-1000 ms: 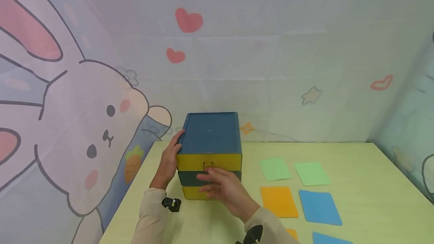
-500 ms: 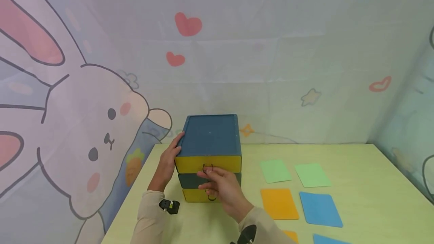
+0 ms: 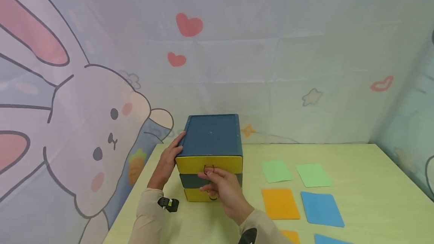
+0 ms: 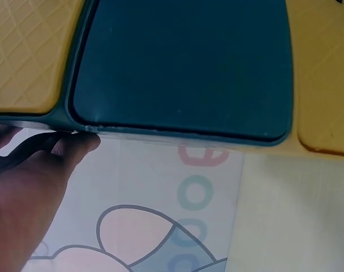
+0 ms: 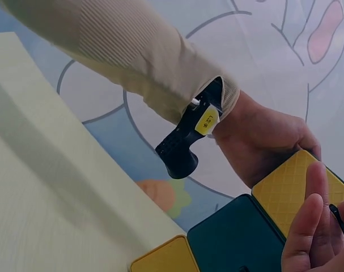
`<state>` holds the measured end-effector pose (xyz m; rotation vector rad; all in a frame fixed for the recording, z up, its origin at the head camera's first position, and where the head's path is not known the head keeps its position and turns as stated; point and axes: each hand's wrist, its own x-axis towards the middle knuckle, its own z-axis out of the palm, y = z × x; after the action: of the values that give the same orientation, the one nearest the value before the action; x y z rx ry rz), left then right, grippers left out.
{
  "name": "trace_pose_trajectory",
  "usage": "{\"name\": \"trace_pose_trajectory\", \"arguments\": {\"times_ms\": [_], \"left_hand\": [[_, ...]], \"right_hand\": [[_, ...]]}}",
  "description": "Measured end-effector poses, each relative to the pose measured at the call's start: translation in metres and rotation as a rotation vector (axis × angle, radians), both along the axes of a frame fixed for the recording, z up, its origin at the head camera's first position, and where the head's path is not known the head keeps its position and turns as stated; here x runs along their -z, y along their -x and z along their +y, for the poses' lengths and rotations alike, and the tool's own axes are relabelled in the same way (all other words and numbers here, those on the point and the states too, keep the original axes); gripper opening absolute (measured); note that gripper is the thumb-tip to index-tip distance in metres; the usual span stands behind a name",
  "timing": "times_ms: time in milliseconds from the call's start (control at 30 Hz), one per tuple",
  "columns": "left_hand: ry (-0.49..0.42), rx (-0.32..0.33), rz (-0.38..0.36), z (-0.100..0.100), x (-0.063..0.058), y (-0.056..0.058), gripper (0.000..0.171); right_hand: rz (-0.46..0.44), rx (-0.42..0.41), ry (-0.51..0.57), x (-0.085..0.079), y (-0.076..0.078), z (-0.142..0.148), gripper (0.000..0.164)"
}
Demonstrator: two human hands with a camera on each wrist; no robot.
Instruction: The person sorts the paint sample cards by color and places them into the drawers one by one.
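Observation:
A small drawer cabinet [image 3: 211, 134] with a dark blue-green top and three stacked drawers stands on the table. Its top drawer [image 3: 190, 165] is yellow, the middle one [image 3: 190, 180] dark green and the bottom one [image 3: 194, 195] yellow. My left hand [image 3: 166, 163] holds the cabinet's upper left side, fingers along the edge of the top. With thumb and forefinger, my right hand [image 3: 227, 193] pinches the dark loop handle [image 5: 337, 220] of the top drawer. The other right fingers [image 5: 316, 187] reach out in front of the drawers. The bottom drawer's loop [image 3: 213, 199] hangs below them.
Right of the cabinet lie paper squares: two green, one of them a green square [image 3: 276, 171], an orange square [image 3: 280, 203] and a blue square [image 3: 322, 208]. More orange and blue paper shows at the lower frame edge. A cartoon-printed backdrop [image 3: 257, 67] hangs behind the table [image 3: 366, 183].
My right thumb and forefinger have closed on the top drawer's loop handle. A thin yellow edge of that drawer now shows under the cabinet top. My left hand stays at the cabinet's side.

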<state>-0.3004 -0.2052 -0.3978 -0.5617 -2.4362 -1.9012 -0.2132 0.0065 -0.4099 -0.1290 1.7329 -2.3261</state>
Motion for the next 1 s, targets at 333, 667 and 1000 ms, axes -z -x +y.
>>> {"name": "trace_pose_trajectory", "arguments": {"times_ms": [333, 667, 1000], "left_hand": [[0.005, 0.036, -0.035, -0.003, -0.002, 0.003, 0.053], [0.003, 0.061, -0.043, -0.002, -0.002, 0.004, 0.053], [0.004, 0.078, -0.044, -0.004, -0.001, 0.004, 0.053]], "right_hand": [[0.002, 0.007, -0.001, 0.000, -0.005, -0.001, 0.042], [-0.002, 0.013, -0.003, 0.001, -0.011, 0.001, 0.043], [-0.005, 0.021, 0.010, 0.001, -0.023, -0.001, 0.041]]}}
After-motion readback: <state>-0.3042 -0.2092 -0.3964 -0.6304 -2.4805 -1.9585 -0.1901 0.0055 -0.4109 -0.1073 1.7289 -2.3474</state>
